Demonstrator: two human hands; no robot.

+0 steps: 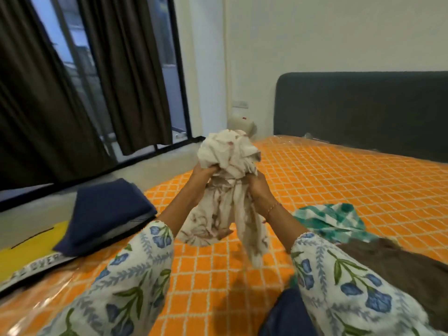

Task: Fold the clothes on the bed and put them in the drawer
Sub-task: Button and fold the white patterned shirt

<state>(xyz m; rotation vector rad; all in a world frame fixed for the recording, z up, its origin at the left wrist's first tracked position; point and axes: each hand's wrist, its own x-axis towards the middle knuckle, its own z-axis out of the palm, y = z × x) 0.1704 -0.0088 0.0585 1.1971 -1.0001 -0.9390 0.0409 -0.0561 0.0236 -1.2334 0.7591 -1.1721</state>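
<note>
The white printed garment [228, 180] is held in the air above the bed [327, 180], bunched between both hands. The left hand [202, 174] and the right hand [258, 190] each clench a fistful of cloth at about the same height, close together, with the left fingers [211, 170] curled into the fabric.

Relative to the fingers, the garment lies two ways: a crumpled mass stands directly above them, and two loose tails hang directly below, the longer one beneath the right hand. Its long axis is therefore roughly vertical, passing between the two grips. Neither hand is nearer; both share the same bundle.

Judgement: the cloth is gathered, not spread, so the next move calls for the hands to separate sideways along an edge and open it flat before folding.

To the right of the fingers lies a teal checked garment [334, 221]; to the left, a folded navy stack [109, 209].
</note>
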